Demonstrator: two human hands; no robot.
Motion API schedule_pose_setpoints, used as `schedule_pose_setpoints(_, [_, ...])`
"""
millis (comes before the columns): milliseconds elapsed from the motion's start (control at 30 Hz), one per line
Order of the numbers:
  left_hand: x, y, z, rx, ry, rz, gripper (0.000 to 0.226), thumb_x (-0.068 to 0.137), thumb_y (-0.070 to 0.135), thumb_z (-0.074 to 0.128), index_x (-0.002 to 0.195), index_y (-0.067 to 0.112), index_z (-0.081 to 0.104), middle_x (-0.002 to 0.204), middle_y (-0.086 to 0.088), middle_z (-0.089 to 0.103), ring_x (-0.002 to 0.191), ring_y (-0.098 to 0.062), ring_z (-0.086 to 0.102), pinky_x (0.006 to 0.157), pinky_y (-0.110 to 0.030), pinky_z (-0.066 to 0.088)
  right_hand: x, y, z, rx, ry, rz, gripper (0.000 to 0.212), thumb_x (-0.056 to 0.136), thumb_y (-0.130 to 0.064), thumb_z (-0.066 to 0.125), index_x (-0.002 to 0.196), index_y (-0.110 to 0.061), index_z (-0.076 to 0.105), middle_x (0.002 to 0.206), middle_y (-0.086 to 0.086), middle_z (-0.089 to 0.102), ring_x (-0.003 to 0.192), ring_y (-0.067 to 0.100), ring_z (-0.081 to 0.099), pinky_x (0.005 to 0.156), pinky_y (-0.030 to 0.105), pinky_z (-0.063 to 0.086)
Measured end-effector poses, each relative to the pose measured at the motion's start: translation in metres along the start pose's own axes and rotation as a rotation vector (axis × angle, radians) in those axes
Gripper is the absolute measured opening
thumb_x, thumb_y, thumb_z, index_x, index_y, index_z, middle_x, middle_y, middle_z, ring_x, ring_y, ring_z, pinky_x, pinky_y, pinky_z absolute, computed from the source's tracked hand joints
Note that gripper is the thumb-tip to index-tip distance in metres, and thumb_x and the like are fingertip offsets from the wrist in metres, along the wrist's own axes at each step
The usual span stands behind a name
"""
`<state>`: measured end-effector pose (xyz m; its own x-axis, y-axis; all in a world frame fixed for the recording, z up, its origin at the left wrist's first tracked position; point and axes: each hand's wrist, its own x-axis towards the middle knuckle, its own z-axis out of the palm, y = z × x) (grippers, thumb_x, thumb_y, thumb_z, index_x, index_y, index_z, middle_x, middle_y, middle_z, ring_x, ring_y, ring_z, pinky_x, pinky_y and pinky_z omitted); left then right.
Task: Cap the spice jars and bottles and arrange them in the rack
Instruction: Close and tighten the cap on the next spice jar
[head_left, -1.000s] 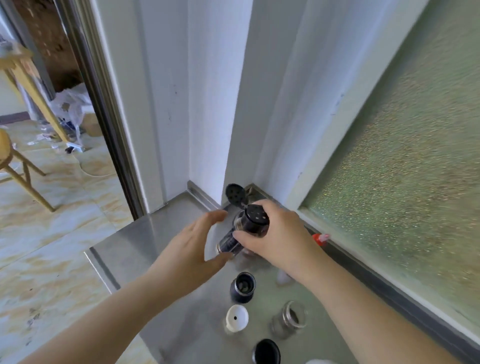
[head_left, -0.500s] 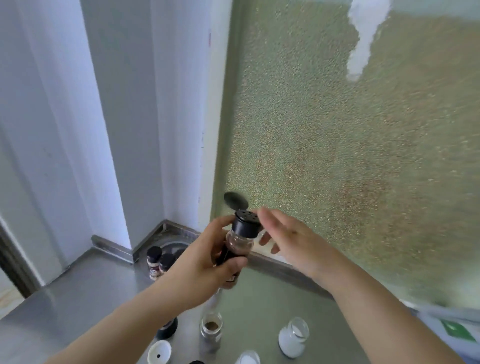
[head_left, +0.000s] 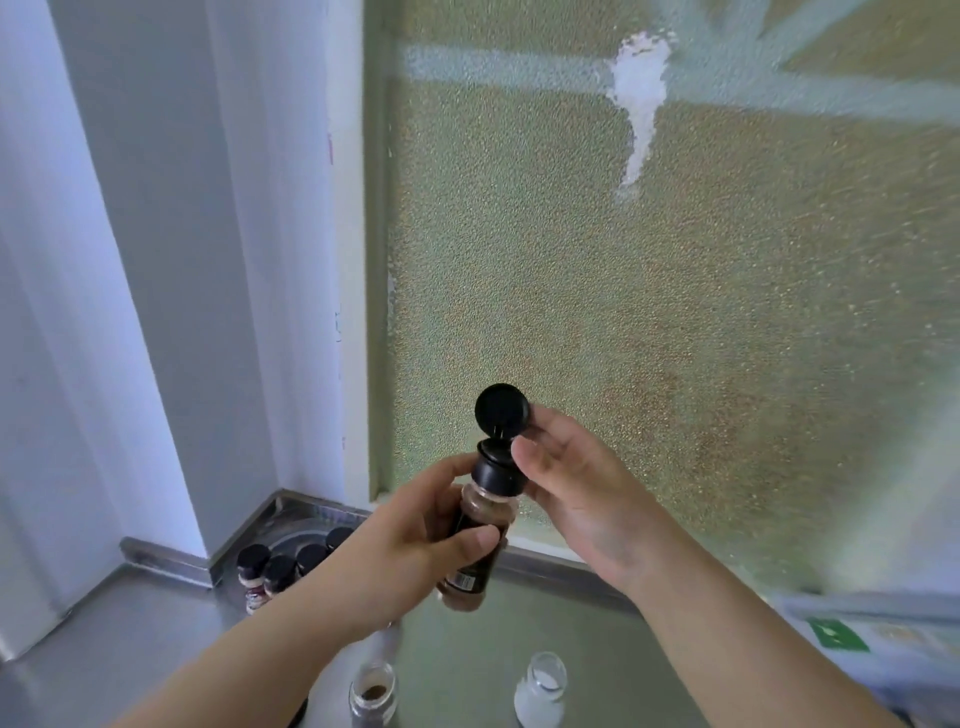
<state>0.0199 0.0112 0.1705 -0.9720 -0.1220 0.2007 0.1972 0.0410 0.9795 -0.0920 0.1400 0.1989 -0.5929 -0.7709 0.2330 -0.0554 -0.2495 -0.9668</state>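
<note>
Above the steel counter (head_left: 156, 634), the left hand (head_left: 410, 545) grips a tilted brown spice bottle (head_left: 480, 525); the right hand's (head_left: 576, 483) relaxed fingers touch its raised flip lid (head_left: 503, 410). Pressing off-centre could leave the lid unlatched, apparently, or twist the bottle loose, spilling over the uncapped jars (head_left: 371, 696) below.

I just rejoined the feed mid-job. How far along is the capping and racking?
Done: several black-capped jars stand in the corner rack. In hand: the left hand grips a brown spice bottle, its flip lid up, with the right hand touching it. Left: an uncapped brown-spice jar and an uncapped white-powder jar wait on the counter.
</note>
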Motion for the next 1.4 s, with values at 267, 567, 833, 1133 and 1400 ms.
schedule_pose_setpoints(267, [0.003,0.005,0.008,-0.11,0.073,-0.08,0.042,0.069,0.014,0.063,0.108,0.026,0.056,0.09,-0.009,0.074,0.082,-0.019,0.068,0.065,-0.024,0.053,-0.018,-0.02,-0.007,-0.486,0.015,-0.101,0.032,0.076,-0.037,0.066,0.106,-0.025,0.066,0.109,-0.01,0.069,0.103,-0.003,0.061,0.085,0.008,0.044])
schedule_pose_setpoints(567, [0.004,0.014,0.005,0.126,0.039,-0.007,0.045,0.069,0.017,0.07,0.11,0.027,0.054,0.083,-0.006,0.066,0.08,-0.027,0.062,0.079,-0.048,0.054,-0.025,-0.028,-0.009,-0.566,-0.008,-0.22,0.017,0.087,-0.009,0.061,0.102,-0.014,0.068,0.108,-0.003,0.068,0.102,0.004,0.064,0.089,0.02,0.05])
schedule_pose_setpoints(833, [0.003,0.021,0.001,0.42,0.16,-0.122,0.03,0.069,0.013,0.077,0.095,0.019,0.062,0.064,0.004,0.065,0.051,-0.018,0.054,0.053,-0.037,0.053,-0.012,-0.045,-0.017,-1.017,-0.249,-0.007,0.047,0.083,-0.02,0.067,0.123,-0.042,0.055,0.125,-0.018,0.057,0.115,-0.005,0.053,0.104,0.019,0.041])
schedule_pose_setpoints(1133, [-0.008,-0.001,0.002,0.483,0.192,-0.027,0.017,0.07,0.034,0.072,0.085,0.027,0.067,0.054,0.006,0.053,0.047,-0.008,0.043,0.05,-0.028,0.039,-0.007,-0.036,-0.002,-1.148,-0.162,0.065,0.031,0.085,-0.05,0.056,0.107,-0.032,0.067,0.089,-0.004,0.074,0.076,0.007,0.067,0.075,0.023,0.051])
schedule_pose_setpoints(1400, [-0.016,0.001,-0.009,0.551,0.183,-0.003,0.018,0.072,0.032,0.073,0.088,0.027,0.066,0.059,-0.001,0.057,0.05,-0.008,0.048,0.054,-0.029,0.043,-0.01,-0.038,-0.013,-0.996,-0.291,0.142,0.037,0.084,-0.024,0.066,0.118,-0.035,0.058,0.106,-0.014,0.067,0.097,-0.003,0.064,0.095,0.022,0.048])
